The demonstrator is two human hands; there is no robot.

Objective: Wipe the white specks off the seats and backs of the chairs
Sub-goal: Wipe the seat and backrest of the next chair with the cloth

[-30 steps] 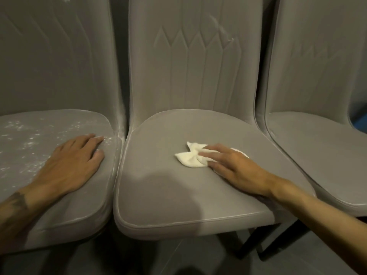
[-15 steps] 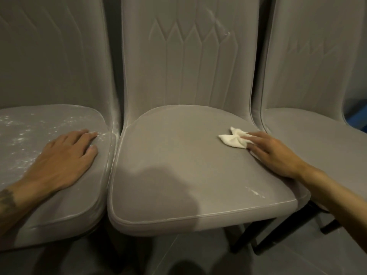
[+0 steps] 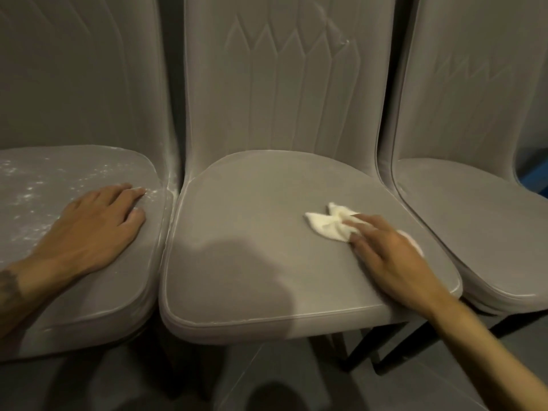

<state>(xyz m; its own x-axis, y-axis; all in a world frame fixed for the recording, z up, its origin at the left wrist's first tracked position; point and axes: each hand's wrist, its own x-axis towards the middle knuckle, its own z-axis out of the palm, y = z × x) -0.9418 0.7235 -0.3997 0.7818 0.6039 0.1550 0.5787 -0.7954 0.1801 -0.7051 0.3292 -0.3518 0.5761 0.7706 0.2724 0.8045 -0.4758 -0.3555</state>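
The white specks lie thickest on the left seat. They form a pale dusting beyond and to the outer side of the left hand, with a few right at its fingertips and along the seam toward the next chair. That hand lies palm down on the cushion, fingers straight and close together, holding nothing; I judge it a brace for leaning in rather than a wiping hand. The middle seat looks nearly clean, plain grey fabric with light piping round its edge. On it the right hand presses a crumpled white cloth down with extended fingers instead of gripping it. Most of the cloth pokes out ahead of the fingertips, and a little shows at the far side of the palm. Flat pressure like that suits sweeping dust across the fabric. Above this hand, the middle back carries a small pale mark beside its stitched pattern. The right seat, off the right hand's outer side, shows no clear specks. By my reckoning the left chair is the main work remaining.
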